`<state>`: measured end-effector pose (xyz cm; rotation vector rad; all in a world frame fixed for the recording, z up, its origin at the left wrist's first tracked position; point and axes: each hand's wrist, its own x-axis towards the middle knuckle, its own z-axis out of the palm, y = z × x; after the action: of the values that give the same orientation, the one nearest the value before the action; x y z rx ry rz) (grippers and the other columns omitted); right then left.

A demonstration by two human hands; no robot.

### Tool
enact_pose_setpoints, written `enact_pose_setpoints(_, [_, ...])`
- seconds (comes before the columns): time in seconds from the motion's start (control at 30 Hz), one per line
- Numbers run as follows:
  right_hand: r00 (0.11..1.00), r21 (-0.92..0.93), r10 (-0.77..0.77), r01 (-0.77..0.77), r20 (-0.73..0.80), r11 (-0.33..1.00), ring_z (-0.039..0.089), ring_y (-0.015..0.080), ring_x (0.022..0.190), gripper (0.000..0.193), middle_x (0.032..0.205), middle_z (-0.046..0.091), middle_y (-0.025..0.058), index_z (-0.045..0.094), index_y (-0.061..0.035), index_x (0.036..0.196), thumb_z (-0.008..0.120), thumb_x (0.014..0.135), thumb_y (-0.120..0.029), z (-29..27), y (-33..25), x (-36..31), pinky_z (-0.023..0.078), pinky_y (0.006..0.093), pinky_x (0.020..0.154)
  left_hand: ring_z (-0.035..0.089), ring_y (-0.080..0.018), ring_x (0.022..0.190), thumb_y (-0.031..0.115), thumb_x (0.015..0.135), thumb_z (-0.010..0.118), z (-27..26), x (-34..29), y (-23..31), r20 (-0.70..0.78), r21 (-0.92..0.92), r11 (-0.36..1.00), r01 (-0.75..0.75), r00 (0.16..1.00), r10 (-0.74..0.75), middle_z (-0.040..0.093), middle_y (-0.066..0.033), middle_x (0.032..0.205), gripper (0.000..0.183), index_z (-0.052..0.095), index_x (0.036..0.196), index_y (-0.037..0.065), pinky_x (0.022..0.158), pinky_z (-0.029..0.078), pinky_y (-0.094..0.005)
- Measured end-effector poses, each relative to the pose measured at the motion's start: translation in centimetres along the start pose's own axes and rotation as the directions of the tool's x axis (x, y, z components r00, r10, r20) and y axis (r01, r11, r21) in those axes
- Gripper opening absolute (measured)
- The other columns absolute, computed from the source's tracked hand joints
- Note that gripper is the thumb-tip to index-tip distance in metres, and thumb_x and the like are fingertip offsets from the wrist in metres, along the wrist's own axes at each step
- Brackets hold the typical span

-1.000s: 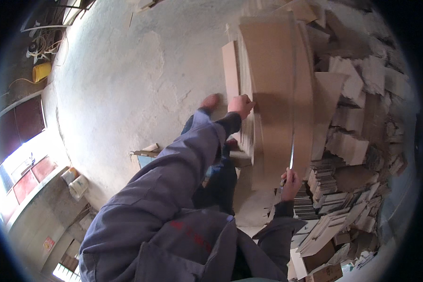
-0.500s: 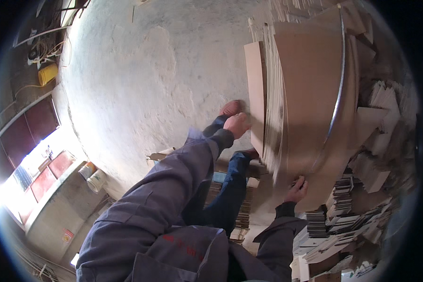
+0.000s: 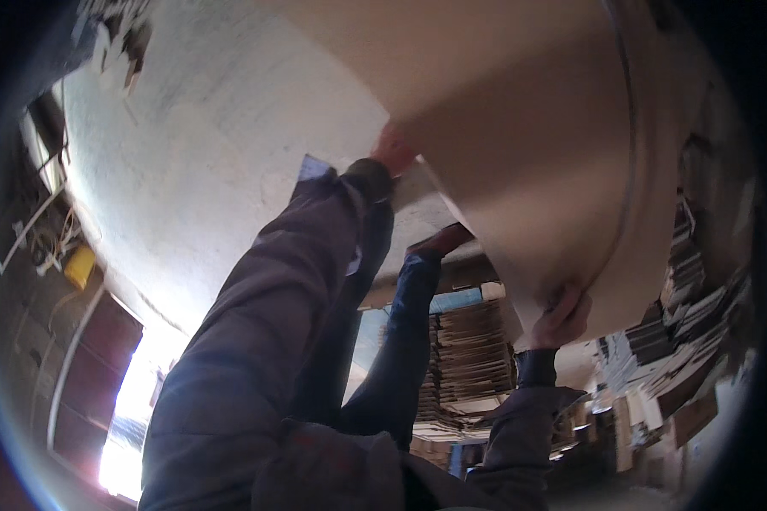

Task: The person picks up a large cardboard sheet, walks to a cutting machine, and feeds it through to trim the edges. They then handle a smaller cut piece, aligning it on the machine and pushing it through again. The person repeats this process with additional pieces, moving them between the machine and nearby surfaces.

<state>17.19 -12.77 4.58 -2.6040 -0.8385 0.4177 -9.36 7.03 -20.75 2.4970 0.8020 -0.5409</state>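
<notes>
A large brown cardboard sheet (image 3: 520, 162) fills the upper right, bowed and tilted, its near part lifted off the floor. My left hand (image 3: 394, 149), somewhat blurred, is closed on the sheet's left edge. Lower down, my right hand (image 3: 562, 317) grips the near edge, fingers curled over the upper face. A dark curved line runs along the sheet's right side. Whatever lies under the sheet is mostly hidden.
Stacked flat cardboard (image 3: 469, 358) lies near my legs. More piled pieces (image 3: 690, 341) crowd the right side. On the left are a yellow container (image 3: 79, 266), dark red door panels (image 3: 94, 375) and bright light from an opening. Concrete floor (image 3: 204, 153) spreads at left.
My left hand has moved up and left and now holds the sheet's edge. The sheet has lifted and swung left over the floor, with my right hand on it. My view has turned.
</notes>
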Motion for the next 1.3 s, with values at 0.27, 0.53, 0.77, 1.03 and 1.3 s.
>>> enact_pose_setpoints(0.27, [0.984,0.267,-0.072,0.027,0.161,0.963,0.054,0.0099,0.056,0.025,0.061,0.058,0.0037,0.062,-0.0036,0.082,0.058,0.097,-0.024,0.1,-1.7,1.5,0.042,0.0297,0.051,0.065,-0.0321,0.091,0.017,0.081,0.059,2.2,-1.9,-3.4,-0.351,0.074,0.97,-0.231,0.905,0.242,0.066,-0.0132,0.095,0.02,0.066,0.097,0.007,0.077,0.051,-0.0455])
enact_pose_setpoints(0.53, [0.903,0.503,-0.007,-0.234,0.43,0.832,0.044,0.0045,0.051,0.029,0.058,0.049,-0.002,0.059,-0.0056,0.073,0.062,0.095,-0.023,-3.4,-4.8,4.7,0.033,0.0242,0.048,0.063,-0.0307,0.087,0.016,0.081,0.06,-11.7,-11.8,-2.6,0.08,-0.049,0.899,-0.436,0.895,0.438,0.062,-0.0098,0.091,0.011,0.063,0.091,0.011,0.074,0.051,-0.0461])
enact_pose_setpoints(0.77, [0.86,0.603,0.033,-0.384,0.509,0.7,0.039,0.0027,0.048,0.022,0.057,0.046,-0.0047,0.066,-0.0052,0.082,0.063,0.095,-0.022,-11.6,-3.0,3.9,0.028,0.0226,0.045,0.064,-0.0249,0.079,0.017,0.086,0.06,-30.9,-15.6,4.7,0.177,-0.007,0.836,-0.549,0.822,0.541,0.06,-0.005,0.087,0.006,0.059,0.088,0.011,0.064,0.051,-0.0395])
enact_pose_setpoints(1.03, [0.944,0.594,0.139,-0.299,0.3,0.747,0.039,0.004,0.047,0.025,0.055,0.043,-0.004,0.066,-0.0048,0.08,0.061,0.096,-0.024,-17.8,0.5,3.3,0.028,0.0234,0.045,0.065,-0.0291,0.082,0.014,0.084,0.062,-37.0,-1.3,8.7,-0.186,-0.031,0.741,-0.671,0.732,0.655,0.065,-0.0083,0.082,0.008,0.068,0.087,0.009,0.075,0.05,-0.0439])
enact_pose_setpoints(1.3, [0.952,0.216,-0.034,-0.033,0.303,0.976,0.048,0.0138,0.052,0.039,0.056,0.047,0.0025,0.056,-0.0015,0.071,0.056,0.099,-0.029,-12.5,-1.1,10.0,0.036,0.0332,0.052,0.052,-0.0311,0.121,0.012,0.083,0.071,-24.3,-4.1,5.7,-0.77,-0.554,0.832,0.038,0.357,-0.529,0.059,-0.0149,0.126,0.042,0.06,0.122,0.003,0.105,0.041,-0.0415])
